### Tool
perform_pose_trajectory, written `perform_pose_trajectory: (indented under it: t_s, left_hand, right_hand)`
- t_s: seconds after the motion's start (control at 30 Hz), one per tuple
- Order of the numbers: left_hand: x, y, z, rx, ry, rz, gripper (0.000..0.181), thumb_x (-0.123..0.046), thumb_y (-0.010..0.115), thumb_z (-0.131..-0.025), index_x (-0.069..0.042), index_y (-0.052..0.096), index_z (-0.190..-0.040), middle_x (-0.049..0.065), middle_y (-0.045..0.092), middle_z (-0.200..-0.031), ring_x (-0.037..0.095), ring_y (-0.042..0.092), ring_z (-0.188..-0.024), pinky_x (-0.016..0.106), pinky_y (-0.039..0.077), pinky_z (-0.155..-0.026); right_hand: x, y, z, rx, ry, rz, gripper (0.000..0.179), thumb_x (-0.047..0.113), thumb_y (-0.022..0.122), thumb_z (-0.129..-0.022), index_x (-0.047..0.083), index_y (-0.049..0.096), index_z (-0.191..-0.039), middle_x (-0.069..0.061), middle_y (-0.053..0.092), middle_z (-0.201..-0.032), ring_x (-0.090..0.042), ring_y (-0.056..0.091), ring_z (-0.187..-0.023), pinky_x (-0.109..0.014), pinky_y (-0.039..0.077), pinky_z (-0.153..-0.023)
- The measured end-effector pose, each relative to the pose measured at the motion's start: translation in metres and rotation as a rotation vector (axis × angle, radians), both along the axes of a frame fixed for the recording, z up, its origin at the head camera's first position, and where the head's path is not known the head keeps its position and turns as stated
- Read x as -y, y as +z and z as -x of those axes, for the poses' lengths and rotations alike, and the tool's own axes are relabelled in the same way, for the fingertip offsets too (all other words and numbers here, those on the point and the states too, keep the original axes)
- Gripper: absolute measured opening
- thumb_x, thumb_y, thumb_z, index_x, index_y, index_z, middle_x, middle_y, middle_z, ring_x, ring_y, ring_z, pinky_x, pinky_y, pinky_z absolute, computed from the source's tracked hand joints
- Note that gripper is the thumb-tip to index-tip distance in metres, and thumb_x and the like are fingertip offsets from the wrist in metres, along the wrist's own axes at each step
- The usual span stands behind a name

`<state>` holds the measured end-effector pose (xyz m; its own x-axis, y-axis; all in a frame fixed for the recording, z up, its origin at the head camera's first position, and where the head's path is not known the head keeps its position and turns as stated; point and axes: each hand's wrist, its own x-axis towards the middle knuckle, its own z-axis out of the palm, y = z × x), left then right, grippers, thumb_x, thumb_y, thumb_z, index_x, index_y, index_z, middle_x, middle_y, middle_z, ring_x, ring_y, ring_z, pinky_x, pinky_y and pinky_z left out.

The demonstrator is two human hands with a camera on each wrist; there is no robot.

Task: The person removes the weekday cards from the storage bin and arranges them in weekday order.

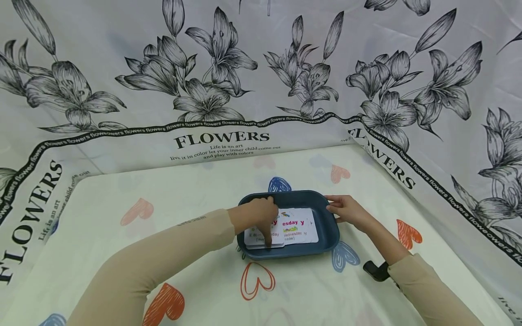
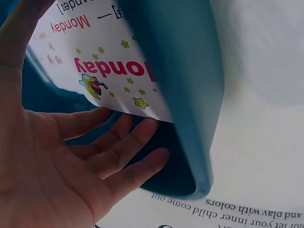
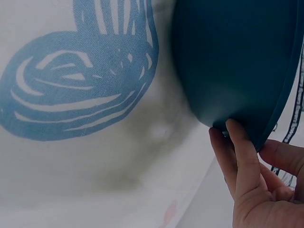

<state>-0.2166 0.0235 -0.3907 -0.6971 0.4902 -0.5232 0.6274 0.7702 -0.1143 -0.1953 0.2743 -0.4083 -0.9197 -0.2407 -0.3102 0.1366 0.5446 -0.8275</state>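
Observation:
A dark blue tray (image 1: 329, 233) with rounded corners holds two visible groups of white word cards. My left hand (image 1: 261, 216) reaches inside it and spans the "Monday" card (image 1: 253, 238) at the tray's left end, thumb on the near edge and fingertips on the far edge. In the left wrist view, the fingers (image 2: 116, 152) meet the edge of that card (image 2: 111, 85). Beside it, partly overlapped, lies a "Wednesday" card (image 1: 302, 226). My right hand (image 1: 351, 211) pinches the tray's right rim, with fingers (image 3: 247, 164) against the outer wall.
The tray stands on a white tablecloth (image 1: 195, 271) printed with red and blue hearts. A black object (image 1: 376, 270) shows beside the right sleeve. Flower-printed cloth (image 1: 228, 90) hangs behind the table and along its sides.

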Motion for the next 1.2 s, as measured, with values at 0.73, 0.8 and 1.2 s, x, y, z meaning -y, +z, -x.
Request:
perform_pose_trajectory:
  t_s: [0.73,0.8,1.2]
  left_hand:
    - [0.019,0.015,0.002,-0.052,-0.062,-0.171,0.102,-0.072,0.073,-0.052,-0.011,0.049,-0.131,0.008,0.048,-0.122,0.018,0.049,-0.102,0.037,0.049,-0.086]
    - [0.025,0.019,0.002,-0.057,-0.062,-0.195,0.104,-0.071,0.073,-0.053,-0.011,0.047,-0.134,0.008,0.047,-0.125,0.019,0.047,-0.104,0.037,0.048,-0.087]
    - [0.083,0.046,0.008,-0.084,-0.003,-0.298,0.103,-0.065,0.076,-0.055,-0.009,0.044,-0.136,0.008,0.048,-0.120,0.017,0.045,-0.097,0.032,0.047,-0.080]
  right_hand:
    - [0.001,-0.003,-0.002,0.003,-0.008,0.003,0.047,0.006,0.048,-0.095,-0.011,0.033,-0.136,-0.033,0.048,-0.126,-0.039,0.055,-0.110,-0.040,0.052,-0.078]
    - [0.002,-0.003,-0.002,0.005,-0.011,0.002,0.047,0.006,0.048,-0.095,-0.011,0.033,-0.136,-0.033,0.048,-0.126,-0.038,0.055,-0.110,-0.040,0.052,-0.078]
    - [0.000,-0.002,-0.001,0.000,-0.020,-0.023,0.049,0.009,0.049,-0.095,-0.010,0.034,-0.136,-0.033,0.046,-0.128,-0.038,0.055,-0.110,-0.040,0.052,-0.078]
